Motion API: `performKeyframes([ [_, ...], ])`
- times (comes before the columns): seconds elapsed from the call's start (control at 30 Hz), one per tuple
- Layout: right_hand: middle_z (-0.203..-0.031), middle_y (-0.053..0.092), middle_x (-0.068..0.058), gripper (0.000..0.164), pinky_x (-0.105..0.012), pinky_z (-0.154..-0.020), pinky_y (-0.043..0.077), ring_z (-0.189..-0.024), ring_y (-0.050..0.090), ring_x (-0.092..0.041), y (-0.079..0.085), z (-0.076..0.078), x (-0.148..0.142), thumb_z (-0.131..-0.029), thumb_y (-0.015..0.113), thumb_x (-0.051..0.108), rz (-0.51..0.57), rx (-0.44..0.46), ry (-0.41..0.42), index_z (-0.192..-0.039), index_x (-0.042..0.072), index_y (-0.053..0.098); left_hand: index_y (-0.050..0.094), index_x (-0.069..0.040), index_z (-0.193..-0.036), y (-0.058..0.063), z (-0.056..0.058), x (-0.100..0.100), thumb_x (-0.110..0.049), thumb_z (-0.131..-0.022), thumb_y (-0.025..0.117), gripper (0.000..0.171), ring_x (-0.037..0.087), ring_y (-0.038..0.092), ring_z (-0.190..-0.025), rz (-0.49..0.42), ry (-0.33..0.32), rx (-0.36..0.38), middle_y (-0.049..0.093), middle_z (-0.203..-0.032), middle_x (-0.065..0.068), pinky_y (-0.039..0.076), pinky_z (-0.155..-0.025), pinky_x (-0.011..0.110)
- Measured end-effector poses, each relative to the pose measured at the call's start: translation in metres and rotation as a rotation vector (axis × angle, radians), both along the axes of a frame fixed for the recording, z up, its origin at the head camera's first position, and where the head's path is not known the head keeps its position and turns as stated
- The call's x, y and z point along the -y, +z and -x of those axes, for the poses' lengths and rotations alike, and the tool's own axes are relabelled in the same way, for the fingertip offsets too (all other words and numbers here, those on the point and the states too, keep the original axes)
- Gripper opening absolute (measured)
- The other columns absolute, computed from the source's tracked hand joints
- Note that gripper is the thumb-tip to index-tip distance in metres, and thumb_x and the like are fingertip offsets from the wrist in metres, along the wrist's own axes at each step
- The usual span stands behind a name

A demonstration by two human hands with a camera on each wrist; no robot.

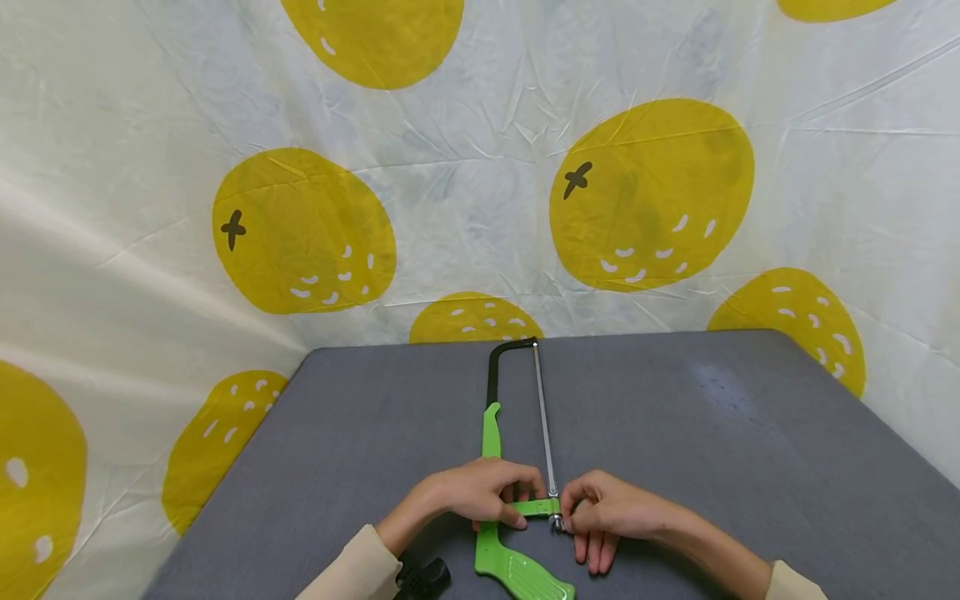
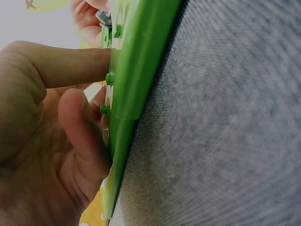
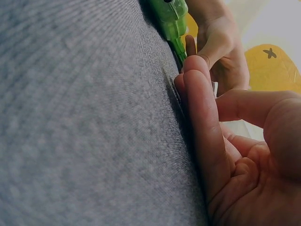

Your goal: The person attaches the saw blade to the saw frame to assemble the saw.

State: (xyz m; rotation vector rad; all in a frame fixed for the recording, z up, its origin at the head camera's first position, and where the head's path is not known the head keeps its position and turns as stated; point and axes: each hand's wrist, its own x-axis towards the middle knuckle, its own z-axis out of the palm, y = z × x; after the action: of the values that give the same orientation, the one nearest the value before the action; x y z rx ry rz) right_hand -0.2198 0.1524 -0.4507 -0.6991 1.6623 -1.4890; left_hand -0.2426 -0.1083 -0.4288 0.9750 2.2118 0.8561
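A hacksaw (image 1: pixel 491 433) lies flat on the grey table, its green handle (image 1: pixel 517 567) towards me and its black bow end at the far side. The silver blade (image 1: pixel 543 417) runs along its right side to a green cross-piece (image 1: pixel 536 507). My left hand (image 1: pixel 480 490) grips the green frame by that cross-piece, thumb and fingers bent about it; the left wrist view shows the green frame (image 2: pixel 141 61) close up. At the blade's near end, my right hand (image 1: pixel 618 508) pinches a small metal wing nut (image 1: pixel 557 523), which its fingers hide in the right wrist view.
A grey cloth-covered table (image 1: pixel 360 417) spreads around the saw. Behind it and to both sides hangs a white curtain (image 1: pixel 472 225) with yellow fruit prints. A black object (image 1: pixel 427 577) lies by my left sleeve, partly hidden.
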Motion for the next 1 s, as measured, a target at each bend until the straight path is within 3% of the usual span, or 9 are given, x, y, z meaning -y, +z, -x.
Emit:
performKeyframes([
  [0.27, -0.068, 0.070, -0.004, 0.010, -0.025, -0.049, 0.057, -0.054, 0.070, -0.006, -0.0002, -0.0002, 0.0004, -0.091, 0.055, 0.000, 0.001, 0.008, -0.005, -0.098, -0.002, 0.061, 0.065, -0.023, -0.119, -0.0005, 0.0011, 0.0003, -0.013, -0.096, 0.073, 0.026, 0.008, 0.053, -0.048, 0.005, -0.006, 0.012, 0.059, -0.089, -0.010, 0.053, -0.046, 0.033],
  [1.0, -0.070, 0.072, -0.002, 0.011, -0.025, -0.050, 0.057, -0.055, 0.070, -0.004, 0.0004, 0.0000, -0.0008, -0.092, 0.055, -0.002, 0.015, 0.029, 0.008, -0.102, -0.005, 0.059, 0.065, -0.024, -0.120, -0.0016, 0.0010, 0.0004, -0.013, -0.096, 0.073, 0.027, 0.007, 0.053, -0.048, -0.006, -0.017, -0.002, 0.058, -0.089, -0.009, 0.053, -0.046, 0.031],
])
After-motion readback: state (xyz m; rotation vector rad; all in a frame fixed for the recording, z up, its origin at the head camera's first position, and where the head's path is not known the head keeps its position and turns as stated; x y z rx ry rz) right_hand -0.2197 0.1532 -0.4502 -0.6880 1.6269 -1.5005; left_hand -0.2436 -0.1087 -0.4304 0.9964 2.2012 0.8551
